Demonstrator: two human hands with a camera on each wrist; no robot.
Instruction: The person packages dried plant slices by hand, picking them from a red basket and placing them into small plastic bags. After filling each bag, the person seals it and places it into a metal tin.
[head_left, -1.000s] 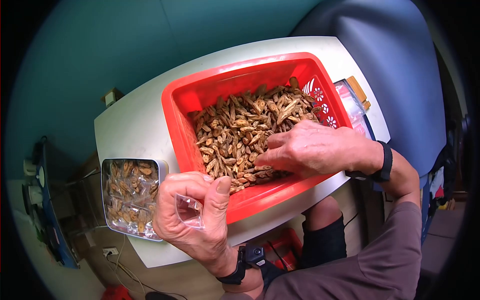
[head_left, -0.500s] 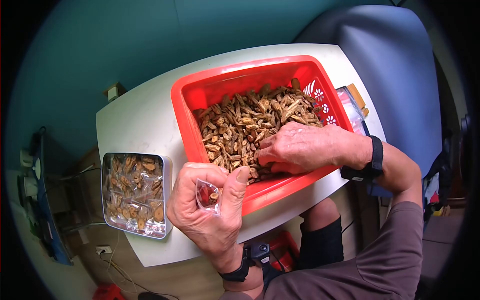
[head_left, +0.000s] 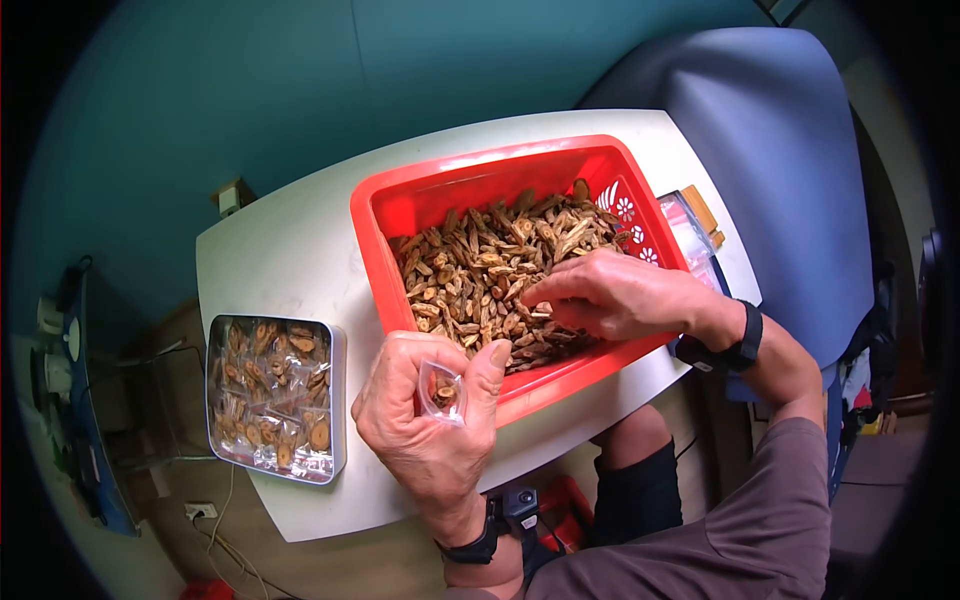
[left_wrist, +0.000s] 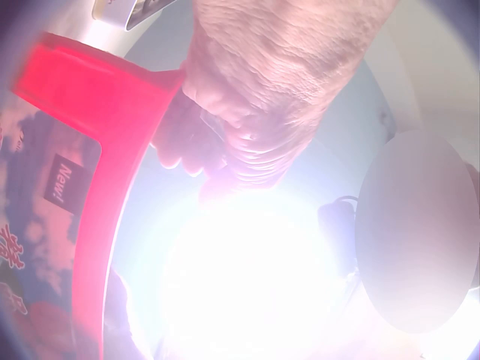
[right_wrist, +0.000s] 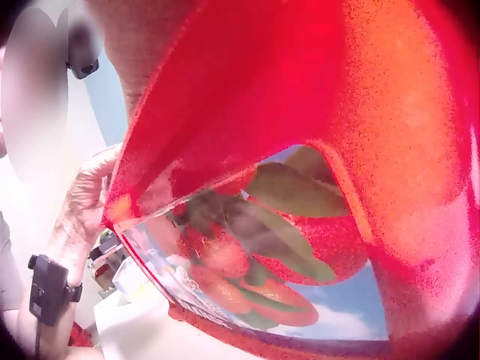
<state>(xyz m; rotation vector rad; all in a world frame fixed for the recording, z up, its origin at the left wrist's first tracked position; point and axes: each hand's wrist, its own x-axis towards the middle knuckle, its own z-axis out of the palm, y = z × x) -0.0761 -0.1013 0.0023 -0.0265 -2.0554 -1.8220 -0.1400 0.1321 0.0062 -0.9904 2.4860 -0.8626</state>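
My left hand (head_left: 425,410) pinches a small clear plastic bag (head_left: 441,392) between thumb and fingers, its mouth spread wide. Brown dried root slices show inside the bag. This hand is at the near left corner of a red plastic basket (head_left: 540,395), which holds a heap of dried root slices (head_left: 480,265). Over the near right part of the heap is my right hand (head_left: 625,295), palm down, index finger stretched toward the slices. Its other fingers bend underneath and are partly hidden; I cannot tell whether they hold a slice. In the left wrist view, glare washes out the left hand's (left_wrist: 247,112) surroundings.
A metal tin (head_left: 340,400) of filled clear packets stands left of the basket on the white table (head_left: 290,270). Right of the basket lie more clear plastic bags (head_left: 690,235) beside a wooden block (head_left: 703,215). A blue chair back (head_left: 770,180) stands beyond the table's right end.
The right hand dipped into the heap and has since risen slightly, index finger more extended. Slices now show in the bag, which looked empty at first. The left hand shifted a little rightward.
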